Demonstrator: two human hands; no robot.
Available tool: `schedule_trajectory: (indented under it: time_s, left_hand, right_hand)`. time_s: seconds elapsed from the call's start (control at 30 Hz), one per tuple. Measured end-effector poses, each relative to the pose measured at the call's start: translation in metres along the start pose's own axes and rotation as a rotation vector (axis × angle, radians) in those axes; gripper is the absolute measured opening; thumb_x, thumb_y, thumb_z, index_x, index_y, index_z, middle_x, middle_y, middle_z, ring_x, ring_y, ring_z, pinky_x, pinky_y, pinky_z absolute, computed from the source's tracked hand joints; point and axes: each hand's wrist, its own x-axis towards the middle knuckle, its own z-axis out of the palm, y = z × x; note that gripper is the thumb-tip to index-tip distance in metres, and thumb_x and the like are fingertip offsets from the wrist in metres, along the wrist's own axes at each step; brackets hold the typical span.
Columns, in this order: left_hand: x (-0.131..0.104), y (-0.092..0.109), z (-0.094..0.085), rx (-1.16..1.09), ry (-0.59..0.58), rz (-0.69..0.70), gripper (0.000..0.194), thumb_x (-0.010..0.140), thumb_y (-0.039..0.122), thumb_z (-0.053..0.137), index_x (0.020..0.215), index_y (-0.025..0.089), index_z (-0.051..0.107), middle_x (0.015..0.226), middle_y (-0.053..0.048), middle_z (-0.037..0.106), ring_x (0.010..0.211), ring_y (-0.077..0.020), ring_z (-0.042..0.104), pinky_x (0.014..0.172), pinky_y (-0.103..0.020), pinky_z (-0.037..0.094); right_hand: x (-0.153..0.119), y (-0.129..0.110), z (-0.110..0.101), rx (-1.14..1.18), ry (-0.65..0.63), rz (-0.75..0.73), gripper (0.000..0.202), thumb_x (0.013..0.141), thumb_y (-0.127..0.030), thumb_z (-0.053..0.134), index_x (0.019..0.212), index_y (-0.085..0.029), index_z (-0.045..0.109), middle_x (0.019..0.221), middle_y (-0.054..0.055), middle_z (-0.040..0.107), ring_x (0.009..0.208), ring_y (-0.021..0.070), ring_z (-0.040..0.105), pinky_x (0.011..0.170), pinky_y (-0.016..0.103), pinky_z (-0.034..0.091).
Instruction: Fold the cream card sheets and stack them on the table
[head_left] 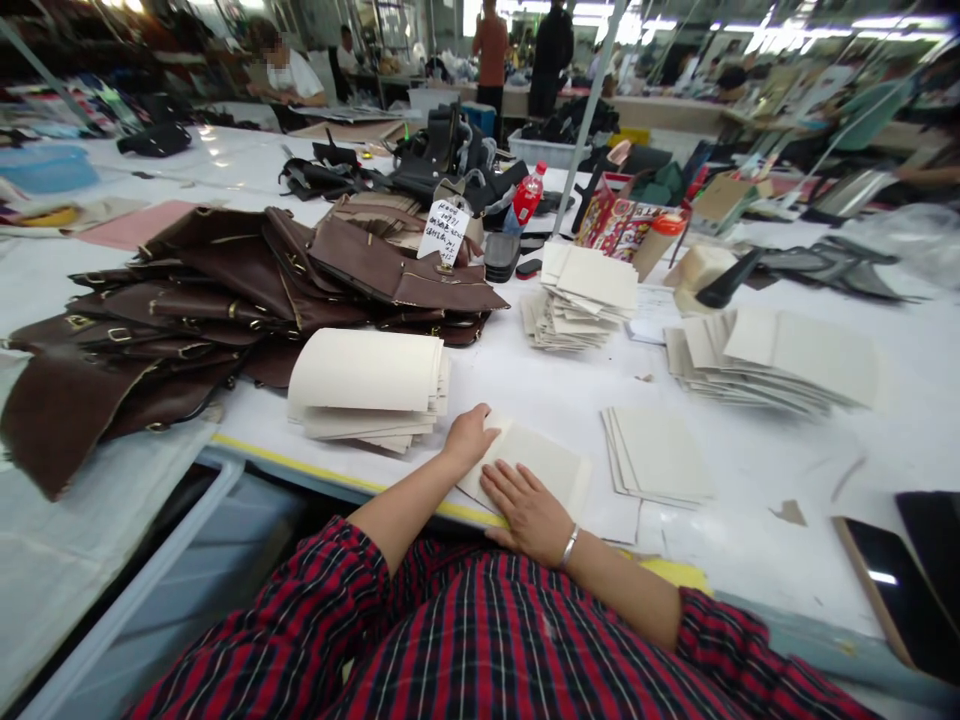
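Observation:
At the table's front edge lies a cream card sheet [551, 455]. My left hand [470, 438] is closed at its left corner, thumb on top. My right hand [527, 508], with a silver bracelet at the wrist, rests flat on the sheet with fingers stretched out. Just left of my hands stands a curved stack of cream card sheets [367, 375], bent over at its left side. To the right, a few more card sheets [656, 455] lie slightly fanned.
Brown leather bag pieces [225, 270] are heaped at left, with a handwritten tag [444, 232] on top. Further card stacks [589, 285] [780, 360] stand behind and to the right. A red-capped bottle [529, 195] is farther back. A phone [889, 580] lies at the right edge.

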Motion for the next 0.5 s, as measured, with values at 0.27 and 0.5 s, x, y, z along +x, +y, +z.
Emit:
schedule_trajectory:
  time_s: [0.27, 0.5]
  left_hand:
    - [0.002, -0.004, 0.002, -0.115, -0.01, -0.083, 0.03, 0.067, 0.024, 0.061, 0.095, 0.014, 0.053, 0.089, -0.007, 0.061, 0.087, -0.0194, 0.055, 0.08, -0.029, 0.039]
    - [-0.019, 0.026, -0.031, -0.409, 0.017, 0.049, 0.026, 0.076, 0.035, 0.045, 0.089, 0.014, 0.053, 0.084, -0.006, 0.063, 0.078, -0.0181, 0.058, 0.071, -0.031, 0.047]
  right_hand:
    - [-0.006, -0.007, -0.006, 0.07, -0.063, -0.086, 0.067, 0.079, -0.051, 0.043, 0.133, -0.017, 0.025, 0.135, 0.01, 0.032, 0.127, 0.0269, 0.017, 0.1, 0.048, 0.017]
    - [-0.039, 0.009, -0.032, 0.275, 0.326, 0.346, 0.054, 0.082, -0.031, 0.041, 0.132, -0.018, 0.024, 0.136, 0.009, 0.03, 0.126, 0.0205, 0.022, 0.103, 0.043, 0.021]
